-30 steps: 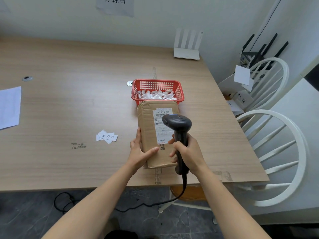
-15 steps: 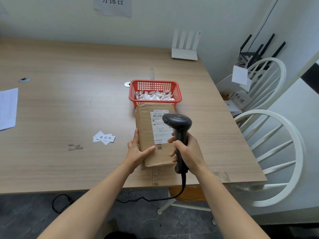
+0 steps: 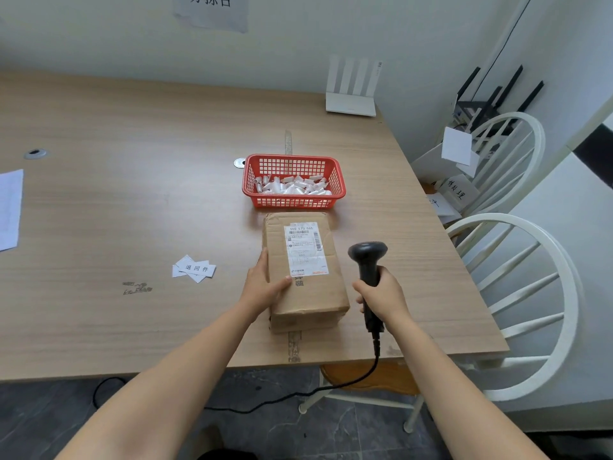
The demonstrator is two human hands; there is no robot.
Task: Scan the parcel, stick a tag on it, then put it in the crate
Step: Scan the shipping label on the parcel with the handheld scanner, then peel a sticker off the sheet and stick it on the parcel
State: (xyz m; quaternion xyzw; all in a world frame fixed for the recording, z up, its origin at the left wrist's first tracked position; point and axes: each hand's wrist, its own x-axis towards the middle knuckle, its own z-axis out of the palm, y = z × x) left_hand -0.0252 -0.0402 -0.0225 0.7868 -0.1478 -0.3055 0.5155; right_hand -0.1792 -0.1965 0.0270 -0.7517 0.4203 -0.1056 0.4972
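Observation:
A brown cardboard parcel (image 3: pixel 306 293) with a white shipping label (image 3: pixel 305 249) lies flat near the table's front edge. My left hand (image 3: pixel 263 287) rests on its left side, thumb on top, holding it. To the right of the parcel, my right hand (image 3: pixel 381 295) grips the handle of a black barcode scanner (image 3: pixel 367 257) whose head points away from me, beside the label. A few small white paper tags (image 3: pixel 194 268) with printed characters lie on the table left of the parcel. Just behind the parcel stands a red mesh basket (image 3: pixel 293 202) filled with several white rolled pieces.
The wooden table (image 3: pixel 132 200) has a paper sheet (image 3: pixel 10 207) at the left edge and a white router (image 3: pixel 351 91) at the back. Two white chairs (image 3: pixel 517 277) stand to the right. The scanner's cable (image 3: pixel 298 395) hangs below the front edge.
My right hand has moved the scanner from over the parcel's label to the right, off the parcel. The left hand keeps its hold on the parcel.

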